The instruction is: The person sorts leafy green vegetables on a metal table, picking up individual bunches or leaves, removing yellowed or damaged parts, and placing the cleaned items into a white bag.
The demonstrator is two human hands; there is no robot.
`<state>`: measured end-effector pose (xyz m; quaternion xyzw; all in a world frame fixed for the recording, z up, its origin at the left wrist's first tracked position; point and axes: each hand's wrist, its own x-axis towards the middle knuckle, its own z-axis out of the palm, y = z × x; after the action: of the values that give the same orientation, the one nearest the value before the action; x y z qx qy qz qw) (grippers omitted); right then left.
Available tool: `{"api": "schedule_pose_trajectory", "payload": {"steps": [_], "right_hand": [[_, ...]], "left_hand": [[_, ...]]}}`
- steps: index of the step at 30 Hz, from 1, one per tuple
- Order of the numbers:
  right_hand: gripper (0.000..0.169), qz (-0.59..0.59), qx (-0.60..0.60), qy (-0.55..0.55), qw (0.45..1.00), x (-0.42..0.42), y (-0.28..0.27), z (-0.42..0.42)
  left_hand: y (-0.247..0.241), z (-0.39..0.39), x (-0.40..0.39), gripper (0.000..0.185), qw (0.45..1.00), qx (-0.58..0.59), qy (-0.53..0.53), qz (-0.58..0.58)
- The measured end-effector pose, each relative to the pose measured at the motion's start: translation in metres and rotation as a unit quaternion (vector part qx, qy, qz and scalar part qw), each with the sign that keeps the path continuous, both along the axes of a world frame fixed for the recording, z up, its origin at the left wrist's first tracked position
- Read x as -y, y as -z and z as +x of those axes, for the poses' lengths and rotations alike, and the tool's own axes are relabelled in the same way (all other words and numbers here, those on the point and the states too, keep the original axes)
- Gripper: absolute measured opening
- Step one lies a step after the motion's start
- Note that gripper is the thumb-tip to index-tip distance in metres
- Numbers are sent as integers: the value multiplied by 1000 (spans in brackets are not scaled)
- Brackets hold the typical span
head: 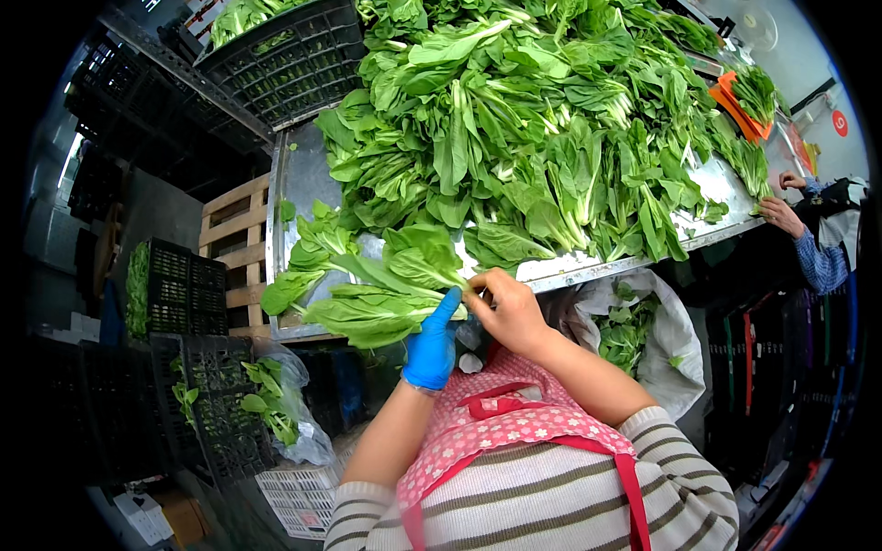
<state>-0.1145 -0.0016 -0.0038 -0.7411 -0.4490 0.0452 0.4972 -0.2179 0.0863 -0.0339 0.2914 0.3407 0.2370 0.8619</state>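
Note:
My left hand (432, 344), in a blue glove, grips a bunch of leafy greens (379, 313) by its pale stem ends, the leaves pointing left over the table's front edge. My bare right hand (508, 310) meets it from the right, thumb and fingers pinched at the stem end of an upper leafy plant (420, 258). Just beyond both hands, a large heap of the same greens (482, 138) covers much of the metal table (303, 165). A few loose plants (320, 241) lie at the table's left front corner.
A black crate of greens (296, 62) stands at the back left. Right of me, below the table edge, a white sack (679, 344) holds leaves. Black crates (213, 413) and a wooden pallet (238, 241) are at left. Another person's hands (782, 213) are at the table's far right, near an orange container (734, 103).

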Motion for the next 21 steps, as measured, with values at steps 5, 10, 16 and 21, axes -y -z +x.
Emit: {"api": "schedule_pose_trajectory", "payload": {"steps": [5,10,16,21], "right_hand": [[22,-7,-256,-13,966,11,0,6],[22,-33,-421,-93,902,11,9,15],[21,75,-542,-17,837,3,-4,9],[28,-130,-8,61,990,0,12,29]], "left_hand": [[-7,4,-2,29,998,19,16,-66],[-2,2,-1,29,995,54,37,-79],[-13,-15,-1,27,992,99,-6,-75],[-12,-29,-13,29,988,136,-37,-63]]}}
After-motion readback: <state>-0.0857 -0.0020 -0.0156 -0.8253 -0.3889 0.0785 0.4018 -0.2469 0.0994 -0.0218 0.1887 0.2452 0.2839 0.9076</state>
